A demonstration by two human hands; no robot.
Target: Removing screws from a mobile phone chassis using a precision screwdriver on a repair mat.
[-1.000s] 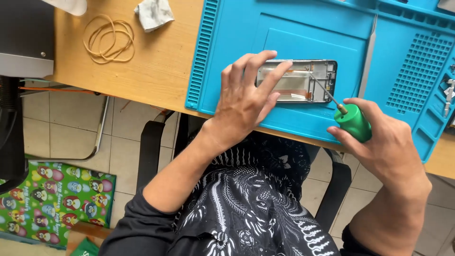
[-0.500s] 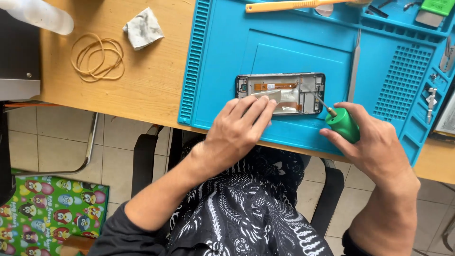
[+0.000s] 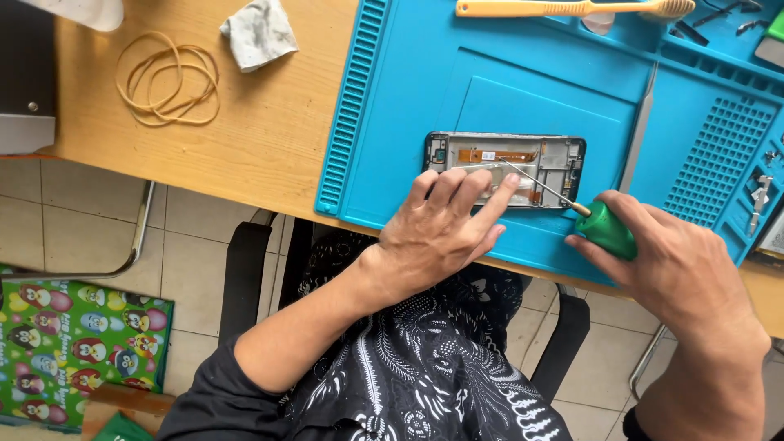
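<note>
- Green is the handle of the screwdriver that I grip in my right hand, fingers wrapped round it, the thin metal shaft running up and left from my grasp.
- Its tip rests inside the opened phone, near the middle of the frame, just above my left fingertips.
- My left hand lies flat, fingers spread and pressing on the phone's near edge; it pins the phone down rather than clasping it.
- That phone lies lengthwise on the blue work mat, back cover off, with an orange ribbon strip showing along its far side.
- Just beyond my right grip, a slim metal pry tool lies on the mat, close to the phone's right end but apart from it.
- Farther off from both hands, at the mat's far edge, lies a yellow-handled brush.
- To the right of my right hand, small metal parts sit in the mat's ribbed section; I cannot tell what they are.
- Well left of my left hand, off the mat on the wooden table, are a loose heap of rubber bands and a crumpled grey cloth.
- Below the table edge, near my left forearm, a black chair shows over the tiled floor.
</note>
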